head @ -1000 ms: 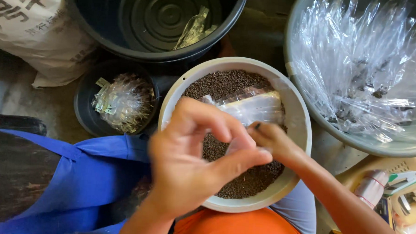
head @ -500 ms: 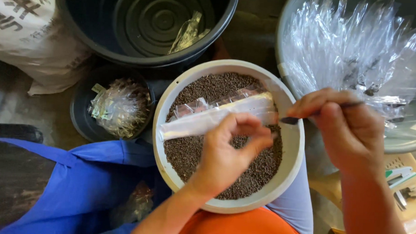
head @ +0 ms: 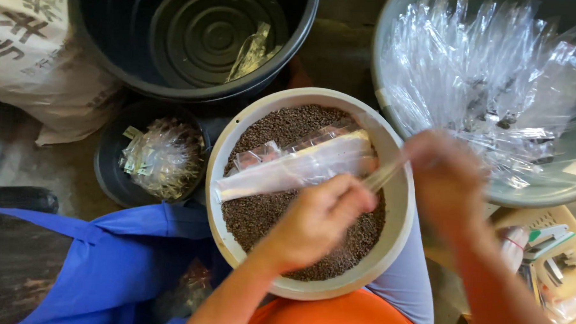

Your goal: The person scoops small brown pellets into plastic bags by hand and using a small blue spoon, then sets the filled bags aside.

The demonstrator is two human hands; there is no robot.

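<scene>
- Plastic sleeve point(head: 294, 168), long, clear and partly filled with something pale, lies across my cream bowl point(head: 398, 217) of brown granules point(head: 270, 126), its long axis running from lower left to upper right.
- My left hand point(head: 318, 217) sits just below the sleeve's right end, fingers curled together around what looks like its gathered neck; motion blur keeps me from telling exactly how the fingertips pinch.
- My right hand point(head: 447, 180) hovers past the bowl's right rim, badly blurred, and seems to draw a thin pale strand point(head: 383, 178) out from the neck; whether its fingers are pressed together on that strand I cannot tell.
- So the sleeve stretches leftward away from both hands, the left hand being the nearer and touching it, the right standing apart at the far end of the strand.
- Above right, a grey basin point(head: 571, 185) is heaped with empty clear bags point(head: 488, 86).
- Above left stands a black tub point(head: 113, 54) with one clear bag inside, beside a printed sack point(head: 30, 63).
- Left of the bowl, a small dark pot point(head: 109, 175) holds a bundle of crinkled wrappers point(head: 163, 161).
- Blue cloth point(head: 112, 264) covers my lap at lower left.
</scene>
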